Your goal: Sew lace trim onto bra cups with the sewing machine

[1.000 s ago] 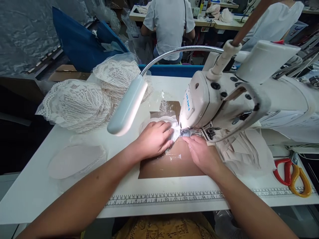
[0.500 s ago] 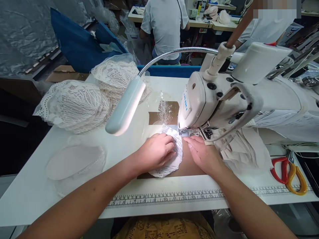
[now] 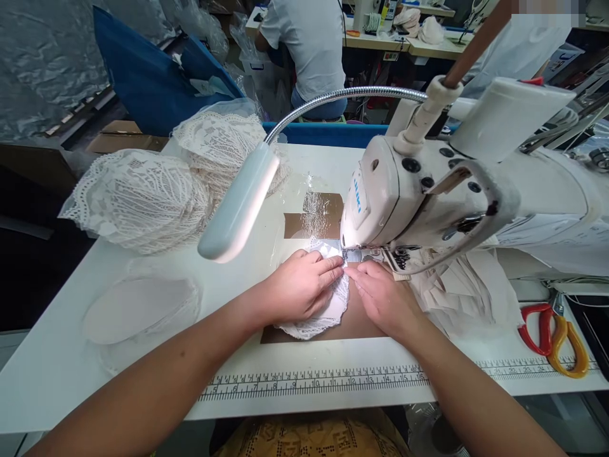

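The lace piece (image 3: 328, 314) lies on the surface (image 3: 71, 368) right in front of the sewing machine (image 3: 380, 190). Its long side runs from the machine toward the person. The left hand (image 3: 299, 285) presses flat on top of it. The right hand (image 3: 380, 295) lies flat beside it, with its fingers touching the edge nearest the machine. Neither hand grips anything.

At a white sewing machine (image 3: 428, 190), the left hand (image 3: 299, 285) presses flat on a lace piece (image 3: 323, 314) while the right hand (image 3: 380, 298) rests beside it, fingertips meeting just below the needle; scissors (image 3: 554, 336) lie farther right.
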{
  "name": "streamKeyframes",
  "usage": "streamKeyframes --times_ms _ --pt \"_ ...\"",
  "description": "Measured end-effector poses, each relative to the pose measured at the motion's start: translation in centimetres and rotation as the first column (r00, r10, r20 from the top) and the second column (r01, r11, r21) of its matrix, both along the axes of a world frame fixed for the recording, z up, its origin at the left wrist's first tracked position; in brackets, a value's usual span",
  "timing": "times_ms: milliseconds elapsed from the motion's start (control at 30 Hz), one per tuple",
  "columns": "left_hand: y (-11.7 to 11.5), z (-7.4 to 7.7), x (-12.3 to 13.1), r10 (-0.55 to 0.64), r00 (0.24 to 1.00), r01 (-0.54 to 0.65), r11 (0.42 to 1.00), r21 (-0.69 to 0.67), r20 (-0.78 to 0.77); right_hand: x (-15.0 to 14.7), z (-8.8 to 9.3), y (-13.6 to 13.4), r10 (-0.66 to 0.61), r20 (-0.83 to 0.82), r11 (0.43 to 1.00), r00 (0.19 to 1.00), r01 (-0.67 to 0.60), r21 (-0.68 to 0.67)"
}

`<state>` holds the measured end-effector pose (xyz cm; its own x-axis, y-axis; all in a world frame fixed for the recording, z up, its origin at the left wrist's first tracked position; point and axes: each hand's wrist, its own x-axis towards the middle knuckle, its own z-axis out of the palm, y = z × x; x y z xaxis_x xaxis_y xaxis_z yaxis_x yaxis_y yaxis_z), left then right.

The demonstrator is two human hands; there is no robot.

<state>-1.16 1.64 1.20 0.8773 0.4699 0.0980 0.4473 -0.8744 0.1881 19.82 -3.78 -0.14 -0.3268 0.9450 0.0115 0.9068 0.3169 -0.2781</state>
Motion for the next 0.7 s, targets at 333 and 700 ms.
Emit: streamKeyframes --times_ms 333,700 --pt "1.0 -0.7 0.0 -0.029 0.999 0.029 0.999 0.024 0.028 -0.6 -0.1 0.6 0.007 0.122 0.999 0.993 -0.012 0.036" --pt "1.5 -1.0 0.0 -0.039 0.993 0.036 0.999 0.023 0.114 -0.7 -0.2 0.6 0.000 0.112 0.999 0.994 -0.006 0.051"
